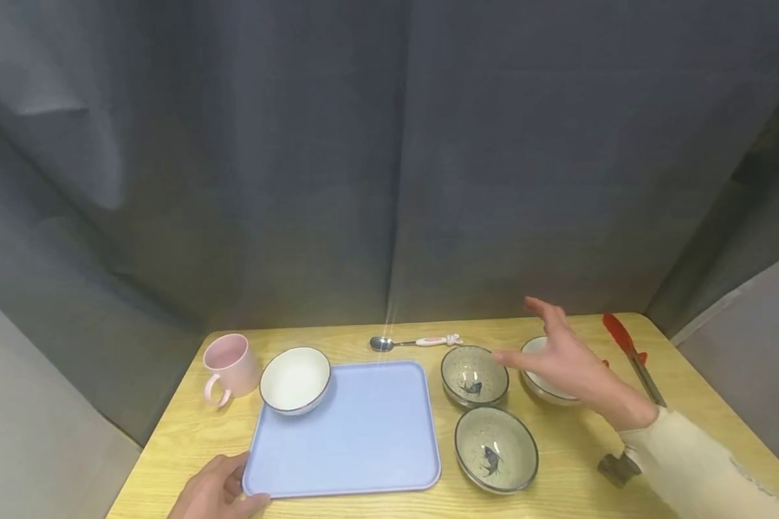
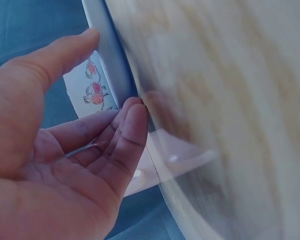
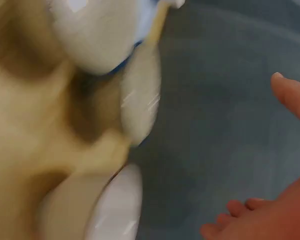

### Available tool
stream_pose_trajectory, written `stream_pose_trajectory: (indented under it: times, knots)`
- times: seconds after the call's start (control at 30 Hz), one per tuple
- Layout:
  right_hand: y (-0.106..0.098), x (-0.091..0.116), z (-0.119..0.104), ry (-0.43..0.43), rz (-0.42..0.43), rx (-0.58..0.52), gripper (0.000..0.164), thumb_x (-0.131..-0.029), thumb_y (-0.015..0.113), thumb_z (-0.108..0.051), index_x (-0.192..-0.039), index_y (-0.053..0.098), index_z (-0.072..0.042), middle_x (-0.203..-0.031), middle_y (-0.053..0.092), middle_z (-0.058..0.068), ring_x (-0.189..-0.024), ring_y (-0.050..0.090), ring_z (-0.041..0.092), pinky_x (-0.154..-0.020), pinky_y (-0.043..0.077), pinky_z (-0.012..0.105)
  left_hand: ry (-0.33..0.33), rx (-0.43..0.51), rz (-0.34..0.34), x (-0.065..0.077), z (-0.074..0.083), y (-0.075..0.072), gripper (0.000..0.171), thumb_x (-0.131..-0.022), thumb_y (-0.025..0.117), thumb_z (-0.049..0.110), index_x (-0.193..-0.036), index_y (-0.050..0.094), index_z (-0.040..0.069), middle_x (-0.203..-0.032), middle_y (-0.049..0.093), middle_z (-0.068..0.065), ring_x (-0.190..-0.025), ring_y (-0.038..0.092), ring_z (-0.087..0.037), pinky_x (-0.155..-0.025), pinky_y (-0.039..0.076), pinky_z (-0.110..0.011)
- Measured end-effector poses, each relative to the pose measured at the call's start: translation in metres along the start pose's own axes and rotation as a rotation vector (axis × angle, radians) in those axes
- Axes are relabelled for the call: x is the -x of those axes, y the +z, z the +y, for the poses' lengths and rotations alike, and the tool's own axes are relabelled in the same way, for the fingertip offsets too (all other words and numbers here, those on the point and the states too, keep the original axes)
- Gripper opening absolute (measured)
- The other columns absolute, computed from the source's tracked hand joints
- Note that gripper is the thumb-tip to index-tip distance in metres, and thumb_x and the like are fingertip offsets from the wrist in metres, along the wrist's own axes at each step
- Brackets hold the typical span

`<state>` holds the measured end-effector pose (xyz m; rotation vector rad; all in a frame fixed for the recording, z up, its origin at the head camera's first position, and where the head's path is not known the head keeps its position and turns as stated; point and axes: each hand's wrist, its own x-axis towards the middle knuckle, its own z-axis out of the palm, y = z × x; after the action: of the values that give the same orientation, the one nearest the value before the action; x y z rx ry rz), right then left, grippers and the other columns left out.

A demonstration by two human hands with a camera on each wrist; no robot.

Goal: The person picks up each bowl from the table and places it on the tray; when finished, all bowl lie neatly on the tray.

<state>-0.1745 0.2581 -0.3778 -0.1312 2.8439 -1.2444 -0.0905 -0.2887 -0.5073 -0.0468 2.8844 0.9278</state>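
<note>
My left hand is at the near left corner of a light blue tray, its thumb and bent fingers holding the rim; the left wrist view shows the tray's edge between them. A white bowl with a dark rim sits over the tray's far left corner. My right hand is raised with thumb and fingers spread, holding nothing. Behind it in the head view is another white bowl, partly hidden. Two grey-green bowls with fish drawings, one farther and one nearer, stand right of the tray.
A pink mug stands at the far left. Behind the tray lies a spoon with a pale handle. Red-tipped tongs lie at the right, partly under the right arm. A dark grey curtain hangs behind the table.
</note>
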Motion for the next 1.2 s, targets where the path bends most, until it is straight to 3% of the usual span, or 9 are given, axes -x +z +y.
stream_pose_trajectory:
  times: [0.2,0.3,0.37,0.43,0.5,0.6,0.63,1.0,1.2]
  knots:
    - [-0.018,0.011,0.072,0.081,0.077,0.036,0.129,-0.094,0.090,-0.047,-0.175,0.004,0.007,-0.177,0.018,0.042,-0.155,0.033,0.064,-0.118,0.039,0.081,0.017,0.007,-0.008,0.000,-0.002,0.001,0.072,-0.082,0.100,0.037,-0.143,0.074,0.010,-0.100,0.067,0.005,-0.080,0.061,0.001,-0.073,0.054,-0.024]
    - [-0.021,0.014,0.099,0.101,0.108,0.060,0.129,-0.093,0.091,-0.044,-0.172,0.008,0.013,-0.172,0.025,0.045,-0.142,0.048,0.060,-0.105,0.058,0.059,0.014,0.002,-0.003,0.001,-0.004,0.001,0.073,-0.082,0.100,0.037,-0.143,0.073,0.009,-0.100,0.068,0.005,-0.080,0.061,0.001,-0.072,0.054,-0.024]
    - [-0.021,0.016,0.113,0.093,0.120,0.062,0.126,-0.092,0.093,-0.041,-0.170,0.012,0.017,-0.165,0.034,0.046,-0.131,0.055,0.056,-0.092,0.059,0.040,0.014,0.000,0.002,0.001,-0.004,0.001,0.073,-0.082,0.100,0.037,-0.143,0.073,0.008,-0.100,0.068,0.005,-0.081,0.061,0.002,-0.073,0.054,-0.024]
    - [-0.020,0.017,0.123,0.075,0.123,0.059,0.123,-0.092,0.093,-0.037,-0.167,0.015,0.021,-0.160,0.039,0.047,-0.127,0.058,0.055,-0.091,0.060,0.039,0.015,0.002,0.006,0.001,-0.005,0.001,0.073,-0.082,0.100,0.037,-0.143,0.073,0.008,-0.101,0.068,0.005,-0.081,0.061,0.002,-0.073,0.054,-0.024]
    - [-0.017,0.017,0.129,0.063,0.120,0.044,0.119,-0.092,0.093,-0.034,-0.164,0.019,0.024,-0.155,0.042,0.047,-0.131,0.055,0.057,-0.102,0.060,0.052,0.015,0.006,0.010,0.002,-0.005,0.001,0.073,-0.082,0.100,0.036,-0.143,0.073,0.007,-0.101,0.068,0.005,-0.081,0.061,0.002,-0.073,0.054,-0.023]
    - [-0.013,0.019,0.132,0.100,0.087,0.023,0.124,-0.093,0.091,-0.038,-0.166,0.011,0.023,-0.163,0.027,0.049,-0.138,0.046,0.062,-0.115,0.049,0.077,0.017,0.011,0.013,0.002,-0.005,0.002,0.073,-0.082,0.100,0.036,-0.143,0.073,0.006,-0.100,0.068,0.005,-0.080,0.060,0.003,-0.073,0.054,-0.023]
    - [-0.012,0.019,0.132,0.114,0.079,0.018,0.126,-0.093,0.091,-0.040,-0.166,0.009,0.022,-0.164,0.025,0.049,-0.137,0.046,0.061,-0.115,0.048,0.077,0.015,0.014,0.013,0.002,-0.005,0.002,0.074,-0.082,0.101,0.035,-0.143,0.073,0.006,-0.101,0.069,0.005,-0.080,0.061,0.003,-0.073,0.054,-0.023]
    - [0.003,0.006,0.149,0.167,0.048,0.043,0.141,-0.085,0.097,-0.044,-0.170,0.001,0.016,-0.163,0.018,0.049,-0.131,0.049,0.060,-0.105,0.056,0.068,-0.016,0.015,0.010,0.003,-0.002,0.002,0.074,-0.082,0.100,0.035,-0.144,0.072,0.007,-0.102,0.068,0.005,-0.082,0.060,0.001,-0.073,0.054,-0.023]
    - [0.005,0.007,0.151,0.122,0.080,0.006,0.127,-0.086,0.097,-0.039,-0.168,0.015,0.014,-0.157,0.036,0.041,-0.129,0.056,0.055,-0.091,0.058,0.039,-0.002,0.008,0.024,0.002,0.001,0.001,0.074,-0.081,0.101,0.035,-0.143,0.074,0.007,-0.102,0.068,0.006,-0.083,0.060,0.002,-0.075,0.054,-0.023]
